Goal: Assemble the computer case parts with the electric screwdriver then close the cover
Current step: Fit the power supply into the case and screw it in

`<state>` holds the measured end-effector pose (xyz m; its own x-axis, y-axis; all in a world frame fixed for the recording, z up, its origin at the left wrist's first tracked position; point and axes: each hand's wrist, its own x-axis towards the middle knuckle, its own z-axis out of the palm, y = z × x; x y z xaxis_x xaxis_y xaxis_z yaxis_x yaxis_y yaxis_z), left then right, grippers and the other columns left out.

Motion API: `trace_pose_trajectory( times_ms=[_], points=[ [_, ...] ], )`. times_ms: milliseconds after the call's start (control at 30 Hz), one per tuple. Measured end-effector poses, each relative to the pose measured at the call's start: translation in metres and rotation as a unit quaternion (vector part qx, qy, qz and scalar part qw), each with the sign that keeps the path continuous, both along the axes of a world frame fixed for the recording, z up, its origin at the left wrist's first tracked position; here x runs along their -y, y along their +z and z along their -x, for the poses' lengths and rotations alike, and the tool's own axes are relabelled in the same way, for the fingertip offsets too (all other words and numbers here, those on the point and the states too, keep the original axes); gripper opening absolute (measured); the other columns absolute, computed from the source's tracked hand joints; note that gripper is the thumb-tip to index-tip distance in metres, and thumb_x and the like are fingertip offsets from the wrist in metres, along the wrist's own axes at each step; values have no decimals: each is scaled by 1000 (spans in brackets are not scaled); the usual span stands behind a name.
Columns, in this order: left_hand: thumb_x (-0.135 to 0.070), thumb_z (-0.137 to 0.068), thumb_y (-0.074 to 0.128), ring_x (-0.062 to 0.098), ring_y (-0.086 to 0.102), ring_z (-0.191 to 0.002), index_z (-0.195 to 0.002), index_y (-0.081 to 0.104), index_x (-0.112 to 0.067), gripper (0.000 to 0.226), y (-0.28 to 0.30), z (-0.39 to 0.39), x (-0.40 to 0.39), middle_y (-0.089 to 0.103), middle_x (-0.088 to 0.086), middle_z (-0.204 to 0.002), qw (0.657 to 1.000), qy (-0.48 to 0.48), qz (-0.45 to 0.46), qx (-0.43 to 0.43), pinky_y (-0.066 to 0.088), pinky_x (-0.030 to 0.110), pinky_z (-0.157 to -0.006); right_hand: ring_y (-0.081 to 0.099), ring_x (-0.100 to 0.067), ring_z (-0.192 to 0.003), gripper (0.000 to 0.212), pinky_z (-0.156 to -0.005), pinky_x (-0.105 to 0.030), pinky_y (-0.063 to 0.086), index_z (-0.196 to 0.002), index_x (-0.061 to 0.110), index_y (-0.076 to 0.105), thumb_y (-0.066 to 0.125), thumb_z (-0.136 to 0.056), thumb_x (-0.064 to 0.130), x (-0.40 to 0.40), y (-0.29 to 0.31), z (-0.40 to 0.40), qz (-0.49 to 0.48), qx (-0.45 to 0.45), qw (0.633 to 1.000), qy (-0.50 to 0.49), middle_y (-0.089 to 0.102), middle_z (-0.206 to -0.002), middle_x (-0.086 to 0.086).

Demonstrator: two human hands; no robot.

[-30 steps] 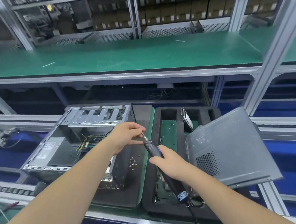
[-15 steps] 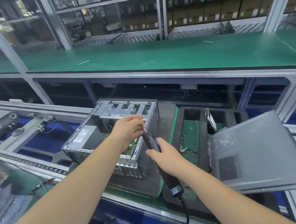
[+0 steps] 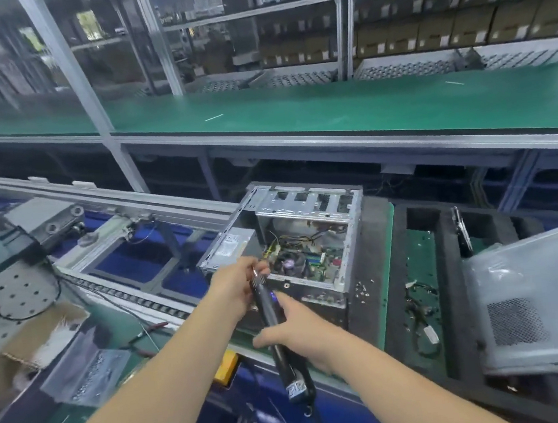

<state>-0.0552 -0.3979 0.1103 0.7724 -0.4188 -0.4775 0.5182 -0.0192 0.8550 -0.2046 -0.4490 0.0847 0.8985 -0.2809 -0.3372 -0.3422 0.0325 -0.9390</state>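
An open grey computer case (image 3: pixel 308 204) lies on a dark foam pad (image 3: pixel 370 270), its board and wires showing inside. My right hand (image 3: pixel 297 330) grips the black electric screwdriver (image 3: pixel 277 335), which points up toward the case's near left corner. At the tool's metal tip, my left hand (image 3: pixel 235 288) pinches with fingertips; what it pinches is too small to tell. The grey case cover (image 3: pixel 538 301) rests tilted on a foam tray at the right. Several loose screws (image 3: pixel 361 290) lie on the pad beside the case.
A green upper shelf (image 3: pixel 329 113) runs across the back. The foam tray (image 3: pixel 452 296) at right holds a green board and cables. A conveyor rail (image 3: pixel 135 295), cardboard (image 3: pixel 17 352), a plastic bag (image 3: pixel 88 372) and a yellow block (image 3: pixel 226 368) sit to the left.
The view has swung left and down. Both hands moved with the screwdriver from the case's right side to its near left corner; the left fingers stay at the tip.
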Motion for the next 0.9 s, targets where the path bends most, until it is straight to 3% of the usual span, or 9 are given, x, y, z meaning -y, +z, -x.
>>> trace_pose_trajectory(
  times_ms=[133, 200, 300, 433, 567, 667, 800, 867, 900],
  points=[
    [-5, -98, 63, 20, 67, -56, -97, 65, 5, 10, -38, -39, -47, 71, 14, -76, 999, 8, 27, -40, 58, 27, -55, 66, -22, -80, 81, -74, -42, 61, -132, 21, 48, 86, -61, 27, -54, -28, -32, -65, -40, 996, -40, 63, -114, -15],
    [-4, -99, 61, 20, 66, -55, -96, 63, 4, 9, -54, -57, -66, 69, 13, -72, 998, -6, 37, -58, 58, 27, -56, 64, -26, -77, 71, -66, -39, 57, -132, 19, 47, 81, -70, 22, -83, -38, -47, -71, -57, 993, -71, 62, -115, -20],
    [-9, -100, 61, 18, 67, -58, -93, 64, -1, 11, -70, -78, -83, 70, 11, -78, 996, -42, 35, -76, 57, 24, -52, 63, -31, -69, 59, -61, -42, 59, -138, 30, 42, 71, -89, 16, -121, -50, -65, -118, -53, 985, -112, 57, -109, -23],
    [-9, -100, 61, 19, 67, -57, -100, 64, 1, 10, -78, -95, -92, 71, 12, -78, 991, -79, 56, -91, 58, 27, -54, 61, -30, -65, 51, -66, -48, 60, -132, 45, 42, 71, -95, 23, -149, -55, -80, -117, -57, 981, -142, 55, -100, -18],
    [-8, -102, 58, 21, 60, -60, -104, 58, -1, 8, -80, -101, -96, 63, 11, -80, 979, -126, 88, -136, 52, 33, -63, 63, -26, -68, 83, -65, -41, 59, -144, 36, 37, 84, -79, 12, -165, -57, -91, -84, -57, 983, -152, 57, -105, -16],
    [-8, -97, 65, 23, 64, -69, -102, 66, 0, 10, -77, -108, -96, 69, 13, -84, 977, -152, 70, -135, 56, 34, -73, 66, -25, -68, 93, -68, -42, 60, -146, 37, 35, 83, -73, 8, -170, -60, -101, -61, -52, 981, -176, 59, -98, -15],
    [-18, -99, 59, 22, 69, -71, -96, 72, -7, 17, -66, -116, -97, 79, 6, -85, 985, -166, -48, -13, 61, 34, -66, 67, -26, -73, 100, -73, -46, 62, -148, 49, 30, 81, -71, 12, -167, -63, -108, -32, -57, 977, -201, 63, -103, -17],
    [-22, -100, 51, 28, 66, -79, -87, 72, -9, 28, -61, -128, -98, 73, 2, -79, 968, -127, -144, 163, 56, 39, -66, 68, -24, -73, 104, -69, -41, 62, -150, 54, 25, 80, -72, 13, -166, -64, -108, -31, -59, 976, -206, 64, -108, -17],
    [-23, -100, 46, 30, 63, -85, -88, 71, -10, 30, -58, -137, -96, 69, 0, -81, 936, -120, -182, 277, 49, 38, -68, 69, -22, -71, 105, -68, -38, 61, -151, 55, 24, 80, -73, 13, -167, -65, -108, -33, -58, 976, -206, 64, -109, -17]
  ],
)
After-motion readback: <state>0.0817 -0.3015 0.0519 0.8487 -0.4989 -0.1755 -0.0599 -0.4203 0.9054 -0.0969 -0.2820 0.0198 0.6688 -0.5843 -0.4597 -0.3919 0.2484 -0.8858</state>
